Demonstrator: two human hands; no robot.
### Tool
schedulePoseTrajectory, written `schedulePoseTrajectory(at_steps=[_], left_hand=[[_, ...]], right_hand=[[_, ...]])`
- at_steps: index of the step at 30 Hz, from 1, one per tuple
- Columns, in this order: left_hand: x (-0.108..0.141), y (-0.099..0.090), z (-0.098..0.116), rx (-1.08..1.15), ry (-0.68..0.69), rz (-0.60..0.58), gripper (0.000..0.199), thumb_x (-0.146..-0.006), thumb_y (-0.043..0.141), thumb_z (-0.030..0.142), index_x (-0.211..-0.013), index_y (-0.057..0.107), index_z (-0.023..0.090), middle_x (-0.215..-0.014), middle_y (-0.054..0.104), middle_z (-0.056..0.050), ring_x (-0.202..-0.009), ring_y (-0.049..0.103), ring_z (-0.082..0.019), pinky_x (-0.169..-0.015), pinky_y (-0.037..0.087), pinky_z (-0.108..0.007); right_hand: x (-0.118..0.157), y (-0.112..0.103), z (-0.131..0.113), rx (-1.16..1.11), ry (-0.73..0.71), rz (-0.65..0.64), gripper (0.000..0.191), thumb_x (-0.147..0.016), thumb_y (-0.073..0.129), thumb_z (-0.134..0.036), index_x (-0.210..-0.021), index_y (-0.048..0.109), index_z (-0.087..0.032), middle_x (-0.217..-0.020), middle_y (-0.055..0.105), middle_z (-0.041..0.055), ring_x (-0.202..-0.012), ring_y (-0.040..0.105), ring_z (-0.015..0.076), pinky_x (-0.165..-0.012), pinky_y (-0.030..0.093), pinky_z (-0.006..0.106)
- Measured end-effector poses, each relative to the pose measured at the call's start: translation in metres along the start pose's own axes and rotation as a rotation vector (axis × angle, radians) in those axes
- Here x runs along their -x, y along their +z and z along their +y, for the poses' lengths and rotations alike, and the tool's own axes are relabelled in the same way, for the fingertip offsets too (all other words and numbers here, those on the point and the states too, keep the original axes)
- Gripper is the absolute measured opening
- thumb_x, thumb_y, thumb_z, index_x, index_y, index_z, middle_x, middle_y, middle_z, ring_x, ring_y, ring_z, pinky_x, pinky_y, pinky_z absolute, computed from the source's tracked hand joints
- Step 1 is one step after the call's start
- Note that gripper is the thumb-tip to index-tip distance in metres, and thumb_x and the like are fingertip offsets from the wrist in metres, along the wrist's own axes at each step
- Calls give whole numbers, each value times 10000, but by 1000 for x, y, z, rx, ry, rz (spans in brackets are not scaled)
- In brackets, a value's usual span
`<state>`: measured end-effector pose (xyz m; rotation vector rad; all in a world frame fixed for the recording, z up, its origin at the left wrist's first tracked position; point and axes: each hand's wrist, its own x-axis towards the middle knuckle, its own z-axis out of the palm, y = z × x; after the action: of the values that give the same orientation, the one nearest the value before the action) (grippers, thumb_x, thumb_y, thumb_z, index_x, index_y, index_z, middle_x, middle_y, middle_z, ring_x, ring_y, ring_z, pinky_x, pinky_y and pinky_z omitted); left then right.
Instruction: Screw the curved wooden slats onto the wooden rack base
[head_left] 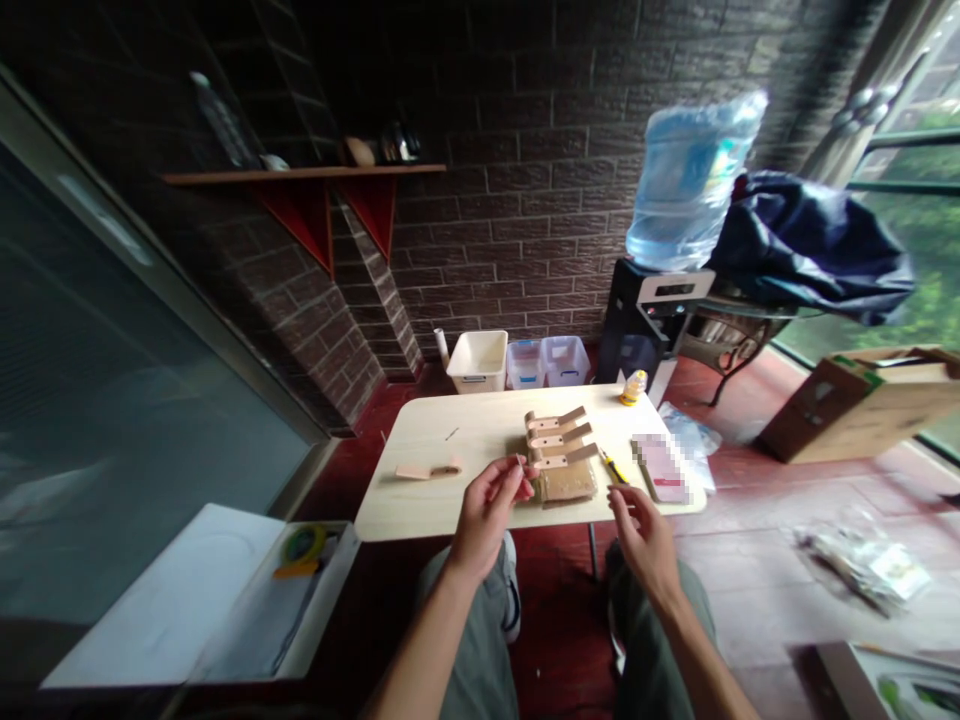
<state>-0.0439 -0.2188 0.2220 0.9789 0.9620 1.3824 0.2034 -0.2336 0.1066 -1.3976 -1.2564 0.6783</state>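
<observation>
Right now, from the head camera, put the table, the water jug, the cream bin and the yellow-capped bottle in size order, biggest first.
As they look in the head view:
1. Table
2. Water jug
3. Cream bin
4. Yellow-capped bottle

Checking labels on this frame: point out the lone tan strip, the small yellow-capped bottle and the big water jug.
Lone tan strip [412, 472]: head view, flat left end.
Small yellow-capped bottle [632, 389]: head view, body.
Big water jug [671, 190]: head view, mid-side.

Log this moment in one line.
left hand: pinching small item | right hand: open, beside yellow tool | three tan strips: on brown block
</observation>
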Motion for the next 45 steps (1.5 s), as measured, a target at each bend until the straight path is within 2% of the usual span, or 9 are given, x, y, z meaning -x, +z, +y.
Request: schedulePoseTrajectory(at_steps=[5,8,10,13,17,24,33,38,45], left_hand=[[26,29,-9,4,-1,-28,465,-905,889,553,-1116,757,159,-1020,855,-111,-820,746,-168,-831,597,-289],[42,37,-5,10,-3,-44,439,-922,873,562,-1081,716,184,-1046,863,-110,-888,800,-216,-898,628,-336],[53,40,0,22,-3,-59,404,-940,863,543,-1083,700,201,-1125,865,-119,-1030,825,-252,-1005,629,-371],[65,42,9,19,8,-107,350,-953,865,502,-1056,709,206,-1285,838,-135,-1228,795,-270,-1116,597,-371],[75,44,16,-5,26,-150,338,-964,861,489,-1065,726,195,-1380,802,-153,-1238,790,-264,-1121,602,-367],[85,44,22,-66,82,-173,306,-978,858,455,-1083,762,184,-1323,814,-144,-1159,801,-225,-1053,625,-316],[91,39,31,-184,207,-129,280,-1002,829,454,-1037,822,176,-1122,823,-112,-1080,794,-210,-954,635,-256],[91,39,36,-199,211,-71,301,-1018,802,483,-1029,805,182,-1056,815,-86,-926,769,-164,-878,634,-235],[87,42,37,-277,204,-147,295,-1008,814,477,-1044,834,185,-1035,832,-98,-1004,782,-207,-953,620,-277]], right_hand=[[28,-2,-86,-60,-229,-129,230,-1109,686,-427,-1153,797,-230,-1086,816,66,-988,763,216,-953,635,399],[37,-2,-118,-98,-326,-147,157,-1079,722,-360,-1181,799,-270,-1119,832,61,-986,766,219,-934,629,369],[41,-2,-129,-120,-366,-138,131,-1059,744,-325,-1167,796,-273,-1096,835,56,-971,771,219,-907,632,356],[47,-2,-136,-143,-398,-129,126,-1055,745,-292,-1171,792,-273,-1081,840,55,-967,789,217,-867,642,336],[54,-3,-141,-166,-418,-106,109,-1068,718,-238,-1151,781,-273,-1053,843,33,-978,812,192,-880,650,296],[66,-12,-149,-186,-436,-30,128,-1047,748,-198,-1144,777,-275,-1038,852,17,-924,822,167,-877,670,263],[75,-15,-154,-204,-456,1,134,-1035,750,-179,-1120,775,-279,-1026,860,27,-894,833,181,-830,687,266],[76,-18,-155,-187,-481,16,139,-1027,752,-167,-1097,762,-287,-1008,858,12,-878,829,175,-822,683,259],[72,-25,-154,-127,-527,13,199,-1022,723,-120,-1125,763,-286,-1017,856,10,-878,827,165,-825,676,245]])
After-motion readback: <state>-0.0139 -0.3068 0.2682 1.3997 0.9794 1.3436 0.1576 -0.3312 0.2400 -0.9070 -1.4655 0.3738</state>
